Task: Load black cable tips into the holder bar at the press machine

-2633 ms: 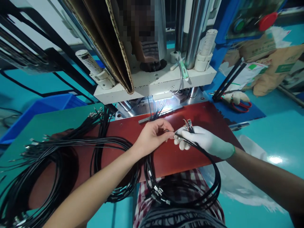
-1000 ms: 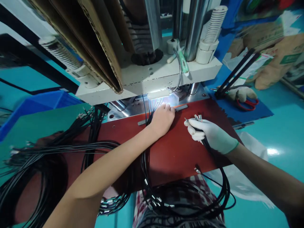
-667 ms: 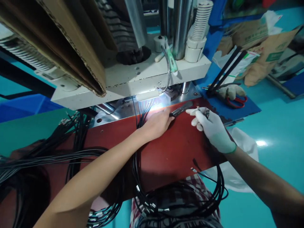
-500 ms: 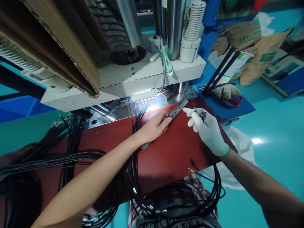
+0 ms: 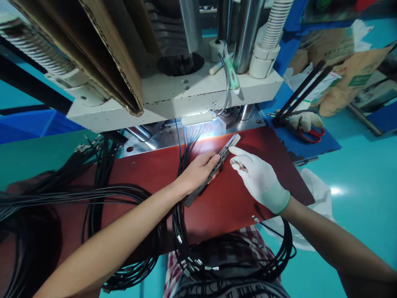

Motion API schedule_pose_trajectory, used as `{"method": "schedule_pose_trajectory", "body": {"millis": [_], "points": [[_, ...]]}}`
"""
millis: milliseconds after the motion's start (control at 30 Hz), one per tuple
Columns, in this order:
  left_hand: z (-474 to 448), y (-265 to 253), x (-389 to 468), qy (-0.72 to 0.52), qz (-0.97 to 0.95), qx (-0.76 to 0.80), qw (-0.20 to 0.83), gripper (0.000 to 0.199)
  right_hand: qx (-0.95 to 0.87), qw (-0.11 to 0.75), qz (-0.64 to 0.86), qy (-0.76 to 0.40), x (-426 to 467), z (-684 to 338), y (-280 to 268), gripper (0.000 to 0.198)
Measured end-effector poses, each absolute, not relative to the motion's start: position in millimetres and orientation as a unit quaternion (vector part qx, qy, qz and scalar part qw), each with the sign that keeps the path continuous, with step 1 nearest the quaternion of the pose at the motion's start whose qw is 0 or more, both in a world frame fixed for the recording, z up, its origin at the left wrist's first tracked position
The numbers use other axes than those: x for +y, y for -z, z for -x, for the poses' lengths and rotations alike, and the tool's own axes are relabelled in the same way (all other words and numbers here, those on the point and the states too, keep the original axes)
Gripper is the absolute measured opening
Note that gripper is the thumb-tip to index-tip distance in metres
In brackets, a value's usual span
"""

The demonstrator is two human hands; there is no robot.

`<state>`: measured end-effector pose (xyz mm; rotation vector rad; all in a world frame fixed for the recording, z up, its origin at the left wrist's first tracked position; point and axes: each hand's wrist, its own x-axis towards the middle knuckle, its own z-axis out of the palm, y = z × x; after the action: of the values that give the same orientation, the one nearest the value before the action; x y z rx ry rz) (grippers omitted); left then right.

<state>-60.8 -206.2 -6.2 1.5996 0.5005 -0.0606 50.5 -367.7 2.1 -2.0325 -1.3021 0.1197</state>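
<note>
My bare left hand (image 5: 201,170) is wrapped around a long, narrow slotted metal bar (image 5: 203,187), thumb on top. The bar lies slanted over the red board, its far end (image 5: 235,140) pointing up and right. My right hand (image 5: 259,176) wears a white glove with a green cuff. Its index fingertip touches or nearly touches the bar's upper part. Curled below it, the other fingers hold a few small metal pieces (image 5: 240,165), too small to name exactly. Black cables (image 5: 185,159) with thin ends run beside my left hand toward the lit metal plate.
A press with a pale platen (image 5: 173,99) stands behind the red board (image 5: 217,207); a white lamp (image 5: 198,119) hangs at its edge. Cable bundles (image 5: 118,193) cover the left side and my lap. Red-handled scissors (image 5: 313,135) and a glove (image 5: 305,121) lie on a blue surface at right.
My right hand has moved left and down to the bar, its index fingertip now at the bar's upper part. The bar has turned in my left hand, my thumb now on top. The view has shifted slightly.
</note>
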Motion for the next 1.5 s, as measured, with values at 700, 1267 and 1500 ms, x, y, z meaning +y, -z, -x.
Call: {"method": "schedule_pose_trajectory", "body": {"millis": [700,1267,1500], "points": [[82,-6,-191,0.016,-0.528,0.217,0.821,0.025,-0.434,0.392,0.690,-0.426,-350,-24,-11,0.025],[83,6,-195,-0.069,-0.561,0.201,0.800,0.032,-0.450,0.375,0.714,-0.383,-329,2,-12,0.039],[83,5,-206,-0.137,-0.626,0.206,0.739,0.026,-0.444,0.366,0.733,-0.362,-329,7,-9,0.036]]}}
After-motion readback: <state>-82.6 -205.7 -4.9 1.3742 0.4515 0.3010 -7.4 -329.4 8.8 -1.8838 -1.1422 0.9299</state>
